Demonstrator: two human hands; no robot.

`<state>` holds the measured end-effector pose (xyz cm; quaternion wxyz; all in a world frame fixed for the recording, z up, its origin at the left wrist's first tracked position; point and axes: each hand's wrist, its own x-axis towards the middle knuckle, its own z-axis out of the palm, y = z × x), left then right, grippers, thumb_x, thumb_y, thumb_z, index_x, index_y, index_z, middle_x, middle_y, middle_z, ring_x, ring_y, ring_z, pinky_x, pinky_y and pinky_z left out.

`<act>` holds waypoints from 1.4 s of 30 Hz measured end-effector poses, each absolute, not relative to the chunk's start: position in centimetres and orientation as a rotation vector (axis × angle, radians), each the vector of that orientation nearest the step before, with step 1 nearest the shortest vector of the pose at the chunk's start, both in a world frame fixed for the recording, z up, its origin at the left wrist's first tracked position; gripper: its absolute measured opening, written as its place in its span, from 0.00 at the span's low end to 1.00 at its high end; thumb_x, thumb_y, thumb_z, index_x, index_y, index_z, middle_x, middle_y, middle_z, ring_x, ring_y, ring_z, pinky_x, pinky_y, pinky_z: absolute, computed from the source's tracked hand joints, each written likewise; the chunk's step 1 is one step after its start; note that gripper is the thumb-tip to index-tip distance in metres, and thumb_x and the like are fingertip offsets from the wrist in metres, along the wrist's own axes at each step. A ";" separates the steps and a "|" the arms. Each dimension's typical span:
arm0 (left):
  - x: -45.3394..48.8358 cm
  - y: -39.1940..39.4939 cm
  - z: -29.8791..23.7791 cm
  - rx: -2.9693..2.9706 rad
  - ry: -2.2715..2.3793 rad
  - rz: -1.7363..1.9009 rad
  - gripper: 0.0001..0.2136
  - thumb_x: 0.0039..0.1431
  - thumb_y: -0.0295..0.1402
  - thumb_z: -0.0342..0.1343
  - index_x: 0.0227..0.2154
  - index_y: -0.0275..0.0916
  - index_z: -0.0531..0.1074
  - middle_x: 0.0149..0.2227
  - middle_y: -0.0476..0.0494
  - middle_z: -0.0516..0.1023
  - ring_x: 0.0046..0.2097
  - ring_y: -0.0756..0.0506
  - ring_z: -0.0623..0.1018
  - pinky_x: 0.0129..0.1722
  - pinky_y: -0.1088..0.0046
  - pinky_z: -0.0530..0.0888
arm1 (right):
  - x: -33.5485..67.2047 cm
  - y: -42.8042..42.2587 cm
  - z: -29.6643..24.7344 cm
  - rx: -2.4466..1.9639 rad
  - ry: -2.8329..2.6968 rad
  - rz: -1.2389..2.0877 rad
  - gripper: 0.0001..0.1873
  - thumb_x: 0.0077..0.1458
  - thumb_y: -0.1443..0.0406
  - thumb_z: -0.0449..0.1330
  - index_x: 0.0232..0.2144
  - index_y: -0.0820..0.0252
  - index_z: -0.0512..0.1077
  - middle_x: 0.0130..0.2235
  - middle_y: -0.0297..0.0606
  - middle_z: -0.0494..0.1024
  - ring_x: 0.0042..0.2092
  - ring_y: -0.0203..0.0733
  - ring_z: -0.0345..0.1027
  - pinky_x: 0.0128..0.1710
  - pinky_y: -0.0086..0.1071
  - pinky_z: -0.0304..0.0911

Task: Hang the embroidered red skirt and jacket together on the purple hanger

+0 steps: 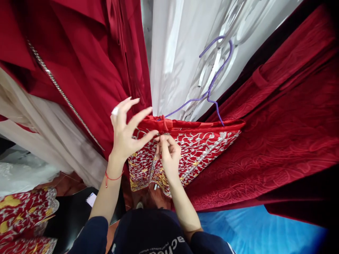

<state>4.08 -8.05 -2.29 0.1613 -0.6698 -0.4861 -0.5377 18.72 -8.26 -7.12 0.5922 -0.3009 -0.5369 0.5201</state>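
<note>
The head view shows your two hands meeting at the top edge of the embroidered red garment [196,148], which hangs on the purple hanger [212,88] between other hanging clothes. Your right hand [168,155] is closed, thumb and forefinger pinched on a small metal piece just under the red loop [164,123] at the middle of the garment's top edge; I cannot tell if it is a pin or a hook. Your left hand [125,132] is half open: forefinger and thumb reach to the same spot, the other fingers spread up and free, and whether they really grip the cloth is not clear.

The risks, as I judge them:
- The metal piece is very small, and your pinch may slip, so the point can prick a finger or drop among the clothes below the garment.
- The garment hangs only from that loop area; a pull downward may drag it off the hanger.
- The silver and gold embroidery lies just beside the fingers, and a sharp tip may catch a thread.
- The dark red velvet garment [278,134], right of the embroidered one, presses close and may hide your work.
</note>
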 end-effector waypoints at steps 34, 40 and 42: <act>-3.4 -4.4 -6.3 -2.083 -1.563 -2.305 0.21 0.53 0.49 0.66 0.41 0.38 0.79 0.39 0.41 0.83 0.40 0.45 0.82 0.42 0.72 0.78 | 22.0 -3.9 0.9 -0.703 -2.106 -0.408 0.10 0.64 0.61 0.59 0.43 0.58 0.75 0.41 0.43 0.75 0.45 0.47 0.65 0.44 0.42 0.61; -0.9 -3.9 -4.9 -1.962 -1.429 -2.261 0.16 0.58 0.46 0.62 0.37 0.37 0.79 0.35 0.45 0.82 0.36 0.49 0.81 0.39 0.75 0.77 | 19.0 -0.8 0.6 -0.584 -2.263 -0.537 0.12 0.69 0.63 0.52 0.39 0.53 0.76 0.42 0.40 0.75 0.47 0.46 0.63 0.49 0.44 0.55; -0.9 -3.5 -3.7 -2.015 -1.396 -2.217 0.16 0.58 0.46 0.62 0.36 0.37 0.78 0.33 0.46 0.81 0.35 0.49 0.80 0.38 0.76 0.76 | 18.8 -0.2 0.2 -0.540 -2.250 -0.488 0.15 0.71 0.62 0.48 0.41 0.53 0.75 0.36 0.36 0.75 0.42 0.41 0.64 0.47 0.40 0.55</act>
